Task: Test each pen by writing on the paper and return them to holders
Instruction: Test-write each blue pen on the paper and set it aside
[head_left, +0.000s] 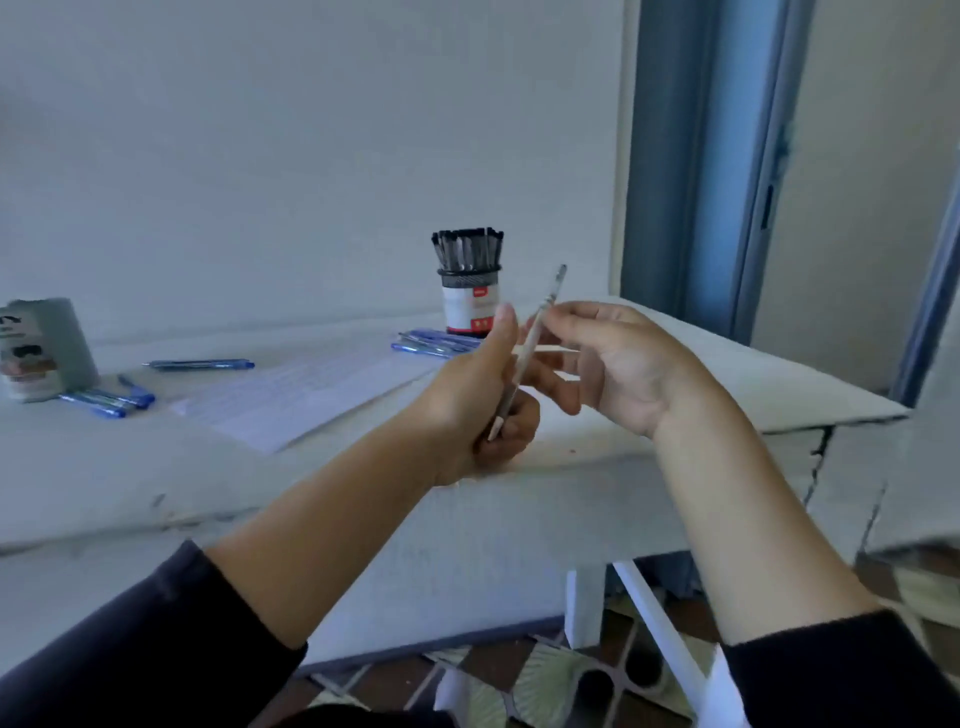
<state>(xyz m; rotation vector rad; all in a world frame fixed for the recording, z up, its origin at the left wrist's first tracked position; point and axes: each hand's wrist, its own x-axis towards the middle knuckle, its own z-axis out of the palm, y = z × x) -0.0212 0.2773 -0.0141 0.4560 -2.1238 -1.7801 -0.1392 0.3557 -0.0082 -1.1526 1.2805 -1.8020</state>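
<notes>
- The left hand is curled round the lower part of a slim pale pen, its thumb standing up beside the barrel.
- The right hand pinches the same pen higher up between thumb and fingertips; its other fingers are loosely spread.
- The pen is held in the air above the near edge of the table, its long axis steeply tilted: the pointed end is down-left in the left fist, the dark end up-right.
- Behind the hands a mesh holder stands upright, packed with dark-capped pens, too many and too blurred to count.
- Several blue pens lie at its foot.
- One sheet of paper lies flat left of the hands.
- One blue pen lies alone beyond the paper.
- At far left a second holder stands, with a few blue pens beside it.
</notes>
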